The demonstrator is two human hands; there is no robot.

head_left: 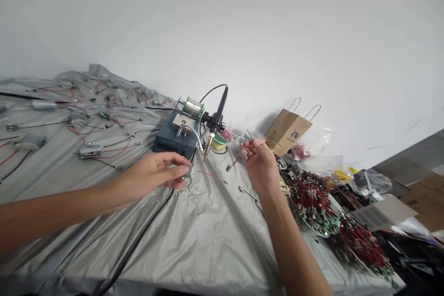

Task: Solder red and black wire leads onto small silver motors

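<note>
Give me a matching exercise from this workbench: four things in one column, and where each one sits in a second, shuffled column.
Things:
1. Brown paper bag
2. Solder spool
3. Soldering iron
4. Small wired motors

Places:
A. Clamped tip-down in a holder
B. Lying on the grey sheet
C. Standing by the wall
D. On top of the blue soldering station

Pairs: 1-C, 2-D, 3-A, 4-B
</note>
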